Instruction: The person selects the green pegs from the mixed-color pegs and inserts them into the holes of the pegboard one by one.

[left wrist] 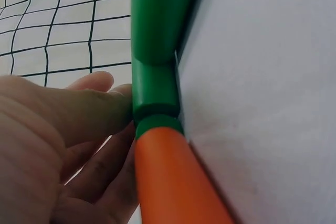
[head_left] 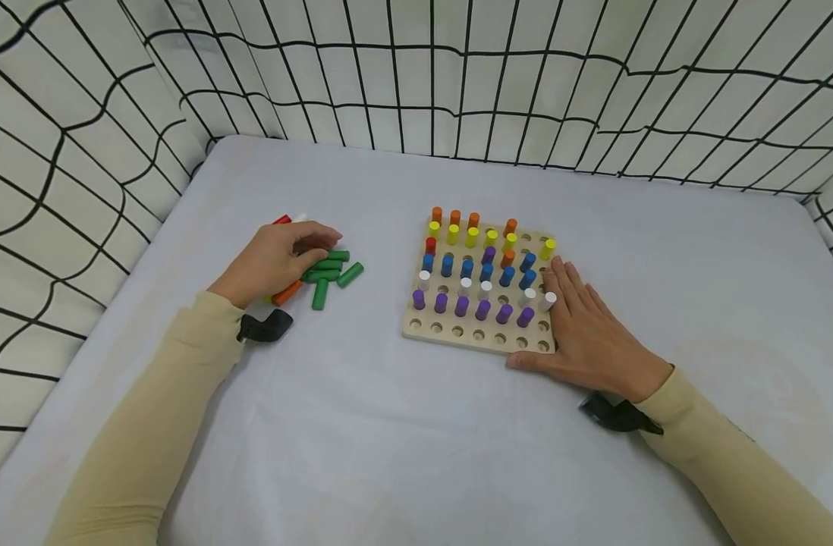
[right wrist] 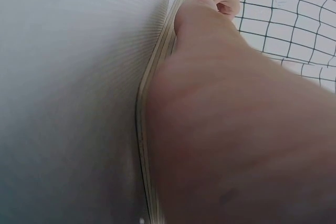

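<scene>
On the board (head_left: 447, 338), 6 rows are holding pegs (head_left: 461, 306), with gaps, 1 none; right hand (head_left: 590, 334) is lying straight-fingered, left hand (head_left: 275, 258) grip unclear.

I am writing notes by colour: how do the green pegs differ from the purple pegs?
The green pegs lie on their sides off the board, while the purple pegs stand upright in it. The green pegs crowd together, some touching; the purple pegs stand apart from one another. Both are plain cylinders.

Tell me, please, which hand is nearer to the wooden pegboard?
Right. The right hand lies against the right edge of the wooden pegboard. The left hand is apart from it, off to its left, at the loose green pegs.
</scene>
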`<state>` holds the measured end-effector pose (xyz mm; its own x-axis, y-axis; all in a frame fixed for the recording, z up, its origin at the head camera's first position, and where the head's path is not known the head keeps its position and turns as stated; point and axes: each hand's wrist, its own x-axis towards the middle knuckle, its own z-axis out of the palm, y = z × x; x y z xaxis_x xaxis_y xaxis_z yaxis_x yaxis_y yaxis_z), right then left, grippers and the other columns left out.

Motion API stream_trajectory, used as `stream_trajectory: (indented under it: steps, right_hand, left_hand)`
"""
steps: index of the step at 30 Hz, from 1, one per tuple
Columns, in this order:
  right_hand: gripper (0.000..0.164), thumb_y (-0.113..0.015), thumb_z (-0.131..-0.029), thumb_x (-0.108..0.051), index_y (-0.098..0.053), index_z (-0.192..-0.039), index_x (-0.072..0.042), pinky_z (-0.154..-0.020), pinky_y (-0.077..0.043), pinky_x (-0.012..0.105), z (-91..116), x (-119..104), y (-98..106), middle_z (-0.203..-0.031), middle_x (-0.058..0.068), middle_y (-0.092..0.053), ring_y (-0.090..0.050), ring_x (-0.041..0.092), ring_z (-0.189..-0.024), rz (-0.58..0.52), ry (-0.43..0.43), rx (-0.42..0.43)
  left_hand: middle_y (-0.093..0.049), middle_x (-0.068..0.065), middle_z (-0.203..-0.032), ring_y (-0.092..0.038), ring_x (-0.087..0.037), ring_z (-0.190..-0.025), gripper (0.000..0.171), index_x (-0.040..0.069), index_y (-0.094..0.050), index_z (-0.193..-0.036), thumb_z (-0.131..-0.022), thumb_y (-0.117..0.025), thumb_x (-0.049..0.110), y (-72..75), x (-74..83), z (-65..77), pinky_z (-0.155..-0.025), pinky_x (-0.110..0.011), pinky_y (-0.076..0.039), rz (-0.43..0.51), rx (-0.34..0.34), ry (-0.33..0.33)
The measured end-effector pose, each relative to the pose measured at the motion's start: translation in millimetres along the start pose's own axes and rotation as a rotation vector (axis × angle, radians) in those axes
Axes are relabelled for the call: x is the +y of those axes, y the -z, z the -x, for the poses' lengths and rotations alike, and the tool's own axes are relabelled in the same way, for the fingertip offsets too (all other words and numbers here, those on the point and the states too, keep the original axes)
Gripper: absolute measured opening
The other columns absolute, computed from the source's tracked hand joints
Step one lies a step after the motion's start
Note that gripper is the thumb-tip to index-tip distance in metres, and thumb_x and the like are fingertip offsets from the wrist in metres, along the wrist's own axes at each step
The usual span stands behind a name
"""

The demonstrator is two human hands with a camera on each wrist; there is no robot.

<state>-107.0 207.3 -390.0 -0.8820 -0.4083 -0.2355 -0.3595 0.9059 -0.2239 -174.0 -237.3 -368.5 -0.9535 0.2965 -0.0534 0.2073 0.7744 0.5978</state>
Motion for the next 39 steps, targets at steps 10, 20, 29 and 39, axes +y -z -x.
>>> stream_trajectory:
  steps: [10,20,29,39]
  right_hand:
    - [0.136,-0.055,-0.081,-0.089,0.006,-0.164,0.0,-0.131,-0.012,0.067,1,1,0,-0.174,0.016,0.015,0.005,0.04,-0.164,-0.005,0.006,0.008]
    - [0.134,-0.058,-0.083,-0.086,0.004,-0.163,0.003,-0.13,-0.014,0.067,0,1,0,-0.174,0.019,0.013,0.004,0.042,-0.164,-0.004,0.02,0.009]
    - [0.134,-0.059,-0.083,-0.084,0.002,-0.163,0.004,-0.13,-0.014,0.067,-1,0,-1,-0.174,0.021,0.011,0.002,0.043,-0.163,0.003,0.028,0.023]
    - [0.135,-0.058,-0.082,-0.086,0.002,-0.164,0.003,-0.13,-0.014,0.067,0,1,-1,-0.174,0.02,0.011,0.002,0.043,-0.163,-0.001,0.025,0.022]
  left_hand:
    - [-0.074,-0.013,-0.125,-0.071,-0.03,-0.115,0.029,0.009,-0.069,-0.13,-0.101,-0.065,0.008,-4.1,3.5,-0.2,-0.104,-0.047,-0.057,-0.022,0.04,-0.048]
    - [-0.077,-0.011,-0.121,-0.072,-0.028,-0.112,0.028,0.01,-0.071,-0.128,-0.101,-0.066,0.009,-8.1,8.1,0.1,-0.103,-0.046,-0.057,-0.064,0.045,-0.056]
    - [-0.075,-0.013,-0.127,-0.068,-0.03,-0.122,0.036,0.011,-0.067,-0.137,-0.103,-0.061,0.005,-7.4,14.7,2.7,-0.106,-0.05,-0.055,-0.122,0.005,-0.104]
    - [-0.076,-0.013,-0.121,-0.072,-0.031,-0.112,0.05,0.012,-0.055,-0.149,-0.1,-0.063,0.003,-6.7,16.8,2.7,-0.105,-0.049,-0.056,-0.124,0.03,-0.085]
